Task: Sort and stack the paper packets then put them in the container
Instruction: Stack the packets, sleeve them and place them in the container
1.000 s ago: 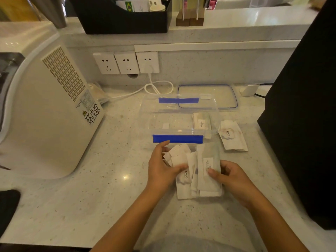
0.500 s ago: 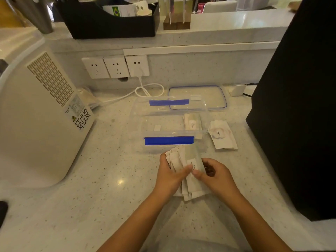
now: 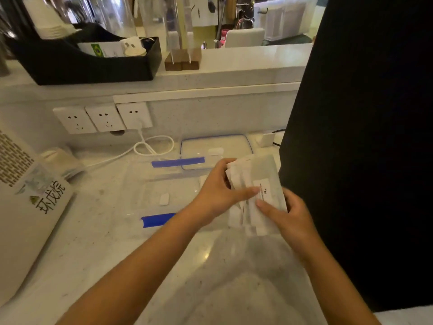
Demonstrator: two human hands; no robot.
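Observation:
Both hands hold one bundle of white paper packets lifted over the right part of a clear plastic container with blue tape strips. My left hand grips the bundle's left edge, thumb pressed on the top packet. My right hand holds the bundle's lower right side. The top packet carries a white label with small print. The packets fan out slightly at their lower ends. The packets seen earlier inside and beside the container are hidden behind the hands.
The container's clear lid with a blue rim lies behind it. A white appliance stands at the left, a tall black object at the right. Wall sockets and a white cable are at the back.
The hands gathered the spread packets into one bundle and lifted it off the counter, up and over the container's right side. The camera view tilted up and left.

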